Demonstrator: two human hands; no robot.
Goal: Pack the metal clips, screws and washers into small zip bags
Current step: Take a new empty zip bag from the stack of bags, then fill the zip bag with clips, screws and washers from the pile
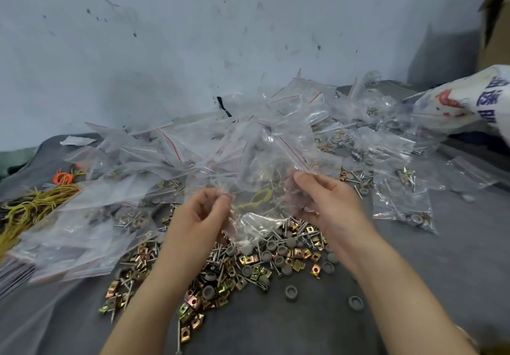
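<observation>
A pale blue-grey wall (165,51) rises beyond the left hand (198,216) and the right hand (325,203), its paint flecked with dark scuffs and chips. Soft shadows lie on its lower part. The light is even and dull. A grey cloth (414,285) covers the surface under and around the hands. Up and far right of the right hand stands a brown cardboard box (496,23); below it lies a white sack (469,106) printed in blue and red.
</observation>
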